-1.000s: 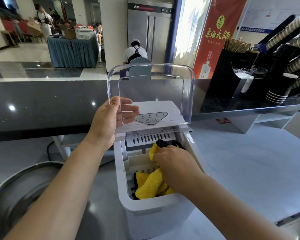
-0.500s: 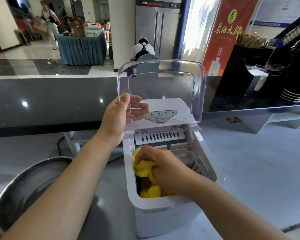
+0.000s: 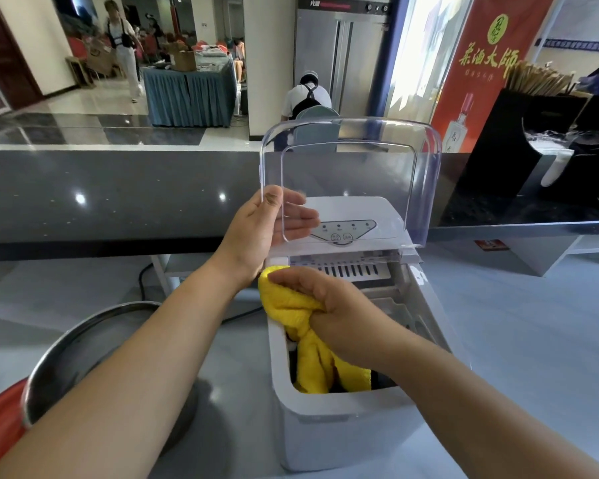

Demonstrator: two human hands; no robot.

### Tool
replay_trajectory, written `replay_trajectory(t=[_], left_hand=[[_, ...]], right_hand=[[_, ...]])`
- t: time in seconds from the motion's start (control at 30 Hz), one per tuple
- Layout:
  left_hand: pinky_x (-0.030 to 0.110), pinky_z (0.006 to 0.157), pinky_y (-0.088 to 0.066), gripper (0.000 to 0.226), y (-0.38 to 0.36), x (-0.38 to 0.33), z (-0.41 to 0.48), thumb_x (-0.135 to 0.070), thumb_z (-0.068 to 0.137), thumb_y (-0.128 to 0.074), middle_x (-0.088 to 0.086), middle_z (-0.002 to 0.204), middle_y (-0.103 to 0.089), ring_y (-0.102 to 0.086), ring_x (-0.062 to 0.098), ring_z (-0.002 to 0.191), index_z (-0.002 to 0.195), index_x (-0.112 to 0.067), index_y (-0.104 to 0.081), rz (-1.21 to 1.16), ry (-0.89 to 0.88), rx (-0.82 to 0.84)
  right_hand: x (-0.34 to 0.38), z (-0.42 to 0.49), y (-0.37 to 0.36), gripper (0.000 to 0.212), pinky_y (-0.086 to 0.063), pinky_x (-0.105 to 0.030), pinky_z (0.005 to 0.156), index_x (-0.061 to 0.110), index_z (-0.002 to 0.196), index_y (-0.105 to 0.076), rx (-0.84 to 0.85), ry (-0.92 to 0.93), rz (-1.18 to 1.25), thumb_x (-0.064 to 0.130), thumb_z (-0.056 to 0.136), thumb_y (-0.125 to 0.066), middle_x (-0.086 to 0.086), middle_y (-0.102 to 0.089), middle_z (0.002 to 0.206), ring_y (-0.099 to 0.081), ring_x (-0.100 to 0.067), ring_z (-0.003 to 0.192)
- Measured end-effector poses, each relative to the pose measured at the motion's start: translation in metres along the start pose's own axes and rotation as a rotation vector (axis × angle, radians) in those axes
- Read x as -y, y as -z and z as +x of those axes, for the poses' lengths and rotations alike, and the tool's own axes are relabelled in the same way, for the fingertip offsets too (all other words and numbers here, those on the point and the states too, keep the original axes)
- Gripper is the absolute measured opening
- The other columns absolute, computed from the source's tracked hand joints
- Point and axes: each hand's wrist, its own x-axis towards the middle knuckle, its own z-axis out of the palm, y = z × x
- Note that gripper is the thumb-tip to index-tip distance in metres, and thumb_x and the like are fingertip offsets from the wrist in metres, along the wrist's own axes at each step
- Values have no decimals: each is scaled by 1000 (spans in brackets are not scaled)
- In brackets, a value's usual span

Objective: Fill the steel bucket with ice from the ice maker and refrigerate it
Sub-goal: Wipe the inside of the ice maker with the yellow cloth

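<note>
A white ice maker (image 3: pixel 343 430) stands on the grey counter in front of me, its clear plastic lid (image 3: pixel 353 160) raised upright. My left hand (image 3: pixel 256 233) grips the lid's left edge, thumb in front and fingers behind the plastic. My right hand (image 3: pixel 339 305) holds a yellow cloth (image 3: pixel 312 361) bunched at the opening's left rim, with the cloth's tail hanging down into the ice compartment. The steel bucket (image 3: pixel 80 344) sits at the lower left, partly hidden by my left forearm. No ice is visible.
A dark raised bar counter (image 3: pixel 118 195) runs behind the machine. A black organiser (image 3: pixel 519 143) with stir sticks and stacked cups stands at the right. A steel refrigerator (image 3: pixel 339 53) is in the background. A black power cord (image 3: pixel 146 281) trails left of the machine. People are beyond the counter.
My right hand has lifted the yellow cloth from deep in the compartment up to its left rim. The left hand still holds the lid up. The view has shifted slightly.
</note>
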Motion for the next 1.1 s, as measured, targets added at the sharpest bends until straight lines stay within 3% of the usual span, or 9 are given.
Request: replay_trajectory(t=[0.2,0.37,0.53,0.67,0.83,0.97,1.1], left_hand=[[34,79,-56,42,3,2,1,-32,103,-27,18,95,-70,-69,31,93,103,-2,-55,2,-12,17],[33,78,-56,41,1,1,-1,-31,103,-26,18,95,-70,-70,29,92,103,-1,-55,5,-11,8],[34,79,-57,40,-1,0,-3,-31,103,-28,18,95,-69,-70,29,92,101,-2,-56,18,-15,-2],[34,78,-57,39,-1,1,-4,-32,102,-29,14,91,-71,-70,30,91,99,-4,-57,13,-19,-15],[33,78,-57,40,-3,0,-6,-31,103,-29,15,92,-70,-70,28,89,100,-3,-56,20,-17,-27],[33,77,-58,40,-5,-2,-7,-30,103,-28,13,89,-71,-71,28,88,98,-4,-57,19,-16,-36],[30,74,-58,39,-6,-2,-7,-30,103,-29,10,84,-72,-71,25,85,96,-4,-57,-6,-10,-42]], right_hand=[[-5,-16,-2,73,-44,-25,99,41,120,-57,121,72,-97,-6,68,-36,3,-52,120,-51,-10,115],[1,-30,4,58,-53,-23,83,14,111,-67,305,2,138,-24,76,-41,0,-62,112,-63,-9,102],[0,-40,17,53,-52,-25,87,1,100,-68,445,-22,115,-30,72,-36,-5,-69,99,-66,-8,93],[-2,-48,33,47,-51,-26,81,12,87,-71,464,40,-10,-26,76,-44,-7,-71,95,-67,-12,88],[-8,-62,48,49,-50,-21,72,20,76,-72,418,140,-258,-22,73,-47,11,-67,84,-62,-4,79],[-11,-75,67,47,-45,-16,64,22,64,-67,389,112,-441,-20,60,-46,4,-67,74,-57,-3,73],[-15,-86,87,50,-52,-33,61,25,70,-65,310,63,-508,-13,50,-40,5,-64,71,-59,-9,71]])
